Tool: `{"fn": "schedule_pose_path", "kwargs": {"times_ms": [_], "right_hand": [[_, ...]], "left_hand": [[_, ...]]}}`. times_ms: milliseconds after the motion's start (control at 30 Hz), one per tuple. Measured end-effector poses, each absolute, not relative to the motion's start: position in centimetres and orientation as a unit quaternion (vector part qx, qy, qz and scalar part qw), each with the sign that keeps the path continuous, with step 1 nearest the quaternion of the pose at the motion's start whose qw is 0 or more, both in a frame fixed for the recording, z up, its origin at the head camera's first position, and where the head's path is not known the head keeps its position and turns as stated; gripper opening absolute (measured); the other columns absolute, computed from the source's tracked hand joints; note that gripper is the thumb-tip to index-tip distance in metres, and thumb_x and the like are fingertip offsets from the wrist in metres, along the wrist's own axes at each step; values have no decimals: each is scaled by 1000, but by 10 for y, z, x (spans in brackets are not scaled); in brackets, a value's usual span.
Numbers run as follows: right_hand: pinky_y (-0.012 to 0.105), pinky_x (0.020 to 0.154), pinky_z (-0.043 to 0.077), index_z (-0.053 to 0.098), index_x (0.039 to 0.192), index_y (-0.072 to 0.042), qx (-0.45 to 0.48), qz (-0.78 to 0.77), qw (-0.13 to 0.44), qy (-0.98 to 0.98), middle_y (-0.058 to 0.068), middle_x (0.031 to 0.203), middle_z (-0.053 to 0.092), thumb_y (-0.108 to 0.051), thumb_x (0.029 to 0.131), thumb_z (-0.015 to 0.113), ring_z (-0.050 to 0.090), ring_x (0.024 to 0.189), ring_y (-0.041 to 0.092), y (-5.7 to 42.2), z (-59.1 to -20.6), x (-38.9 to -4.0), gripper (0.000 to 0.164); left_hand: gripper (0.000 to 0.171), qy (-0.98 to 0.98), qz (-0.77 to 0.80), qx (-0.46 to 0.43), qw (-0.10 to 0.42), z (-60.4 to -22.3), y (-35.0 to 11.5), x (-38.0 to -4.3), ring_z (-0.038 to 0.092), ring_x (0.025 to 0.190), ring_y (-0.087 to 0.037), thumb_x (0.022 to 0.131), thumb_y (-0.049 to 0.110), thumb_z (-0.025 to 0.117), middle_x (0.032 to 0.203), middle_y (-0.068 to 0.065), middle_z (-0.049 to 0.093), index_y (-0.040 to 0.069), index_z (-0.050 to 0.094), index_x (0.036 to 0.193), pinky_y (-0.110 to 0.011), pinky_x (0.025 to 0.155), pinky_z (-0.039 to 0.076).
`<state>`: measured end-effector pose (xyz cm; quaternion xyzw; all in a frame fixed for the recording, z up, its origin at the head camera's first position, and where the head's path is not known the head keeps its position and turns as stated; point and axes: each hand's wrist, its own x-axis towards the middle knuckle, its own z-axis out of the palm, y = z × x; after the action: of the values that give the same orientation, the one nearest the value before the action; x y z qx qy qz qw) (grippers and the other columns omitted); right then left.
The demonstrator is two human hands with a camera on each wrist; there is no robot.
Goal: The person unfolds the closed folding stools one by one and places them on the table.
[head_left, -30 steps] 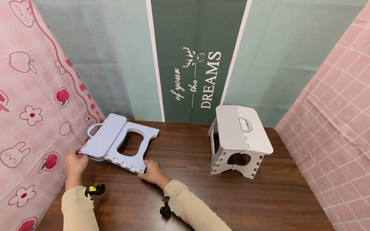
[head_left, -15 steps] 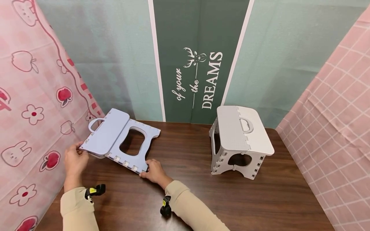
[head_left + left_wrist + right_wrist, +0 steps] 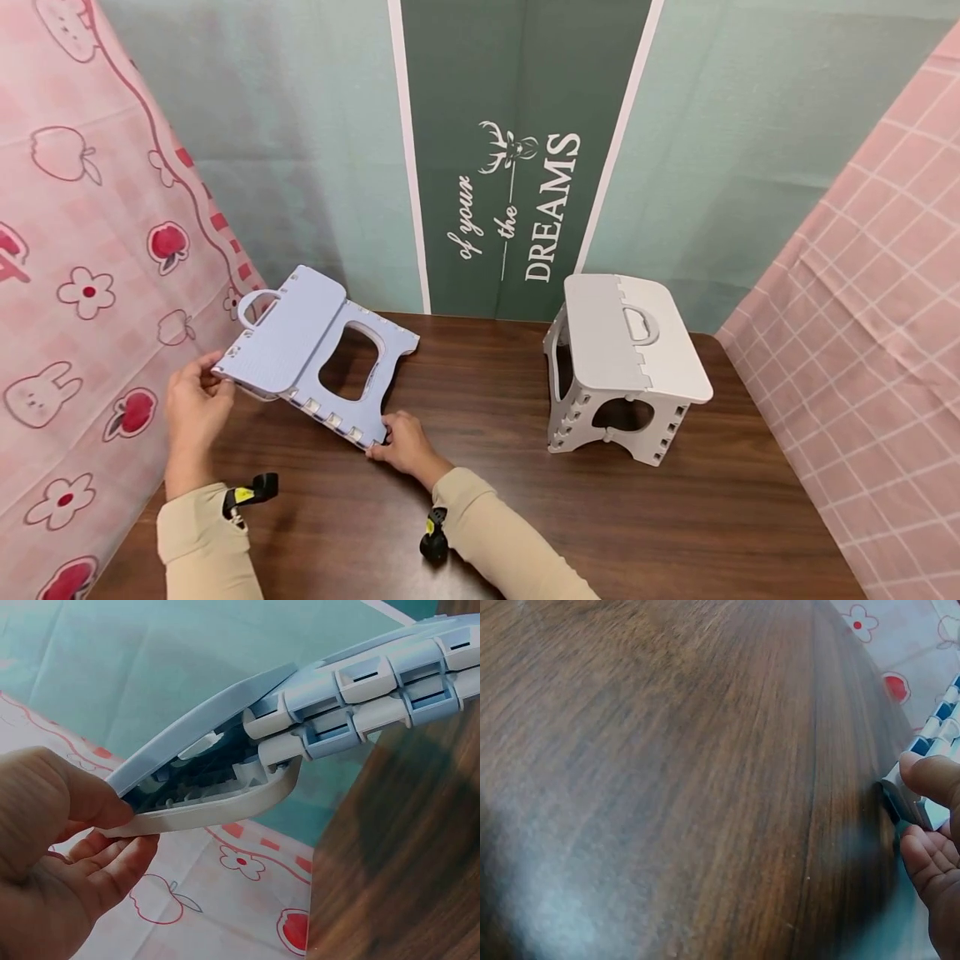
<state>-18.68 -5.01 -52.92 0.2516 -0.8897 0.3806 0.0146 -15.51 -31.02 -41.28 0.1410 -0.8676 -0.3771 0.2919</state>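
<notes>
A: Found the blue stool [image 3: 285, 337] where?

B: Left of the white stool [image 3: 630, 358], well apart, folded nearly flat and tilted, seat end up off the tabletop [image 3: 480, 517].

A: Held how?

B: Pinched by the left hand [image 3: 197, 402] at the seat corner farthest from the white stool; gripped by the right hand [image 3: 407, 446] at a leg corner [image 3: 372, 421] on the side toward the white stool.

A: Spotted anything between the seat halves [image 3: 199, 729]?

B: Saw a gap, with thumb at the mouth and fingers beneath.

A: Judged best handled how?

B: Seemed to call for a firm right grip, low by the tabletop, and a slow, even spread at the left, thumb clear of any nip.

A: Read any words?

B: Read "of your", "the" and "DREAMS" in white, turned sideways on the backcloth [image 3: 491, 83] behind and left of the white stool, beside a deer's head [image 3: 517, 150]. Made out no brand on either stool.
</notes>
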Motion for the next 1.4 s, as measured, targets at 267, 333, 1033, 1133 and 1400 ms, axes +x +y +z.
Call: {"fn": "schedule_pose_path", "kwargs": {"times_ms": [267, 333, 1033, 1133, 1400], "right_hand": [[13, 55, 37, 66, 95, -3, 238, 391, 8, -889, -2, 71, 48, -19, 64, 85, 42, 61, 2, -49, -532, -187, 40], [13, 56, 37, 66, 95, -2, 238, 389, 11, -890, -1, 71, 48, -19, 64, 85, 42, 62, 2, -49, -531, -187, 41], [17, 68, 43, 63, 104, 1, 221, 347, 18, -911, 2, 81, 55, -20, 61, 86, 54, 74, 13, -46, -528, -190, 54], [18, 69, 44, 64, 101, 0, 225, 340, 21, -913, 2, 81, 57, -21, 60, 87, 54, 76, 15, -45, -528, -191, 52], [18, 67, 43, 63, 95, -1, 231, 337, 26, -912, 0, 78, 55, -21, 59, 87, 53, 73, 14, -42, -527, -191, 48]], "left_hand": [[35, -865, -389, 130, 289, -406, -303, -152, 39, 76, 2, 82, -5, 55, 96, -14, 46, -8, 58, 117, -3, 62, 33], [35, -863, -395, 128, 288, -405, -302, -152, 41, 75, 3, 82, -5, 55, 97, -13, 46, -8, 58, 117, -2, 63, 34], [37, -767, -555, 32, 320, -400, -289, -152, 52, 71, -4, 73, -24, 56, 87, 5, 56, -18, 53, 109, -8, 62, 44], [37, -761, -557, 10, 333, -399, -286, -151, 52, 70, -5, 71, -27, 55, 87, 4, 55, -20, 53, 108, -9, 61, 44], [41, -761, -560, 19, 327, -405, -285, -158, 53, 77, -6, 72, -25, 58, 94, 1, 54, -17, 52, 111, -10, 69, 45]]}}
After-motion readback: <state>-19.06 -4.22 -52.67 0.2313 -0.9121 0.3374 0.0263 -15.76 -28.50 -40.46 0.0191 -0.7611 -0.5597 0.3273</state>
